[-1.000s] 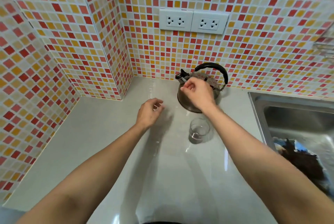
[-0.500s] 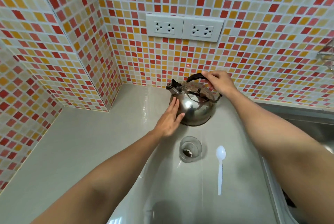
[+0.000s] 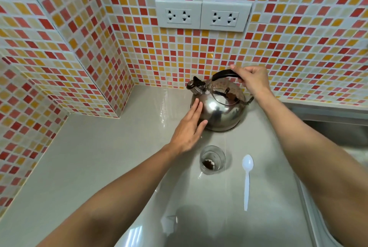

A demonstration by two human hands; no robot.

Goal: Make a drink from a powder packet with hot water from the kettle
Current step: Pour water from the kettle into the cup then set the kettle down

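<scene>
Kettle [image 3: 219, 111] on counter [image 3: 99, 157] by the wall, handle [image 3: 225, 73] gripped by right hand [image 3: 252, 80], left hand [image 3: 189, 127] laid flat on its side; pour step pending, lift and tilt over glass [image 3: 212, 159] with powder [image 3: 208, 164] needed.

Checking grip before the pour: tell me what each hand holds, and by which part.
The right hand grips the kettle by its black top handle. The left hand holds nothing; it lies flat against the kettle's side.

Mosaic-tiled wall [image 3: 298, 51], two double sockets [image 3: 202, 16], grey counter [image 3: 95, 159], sink edge [image 3: 326, 116].
</scene>
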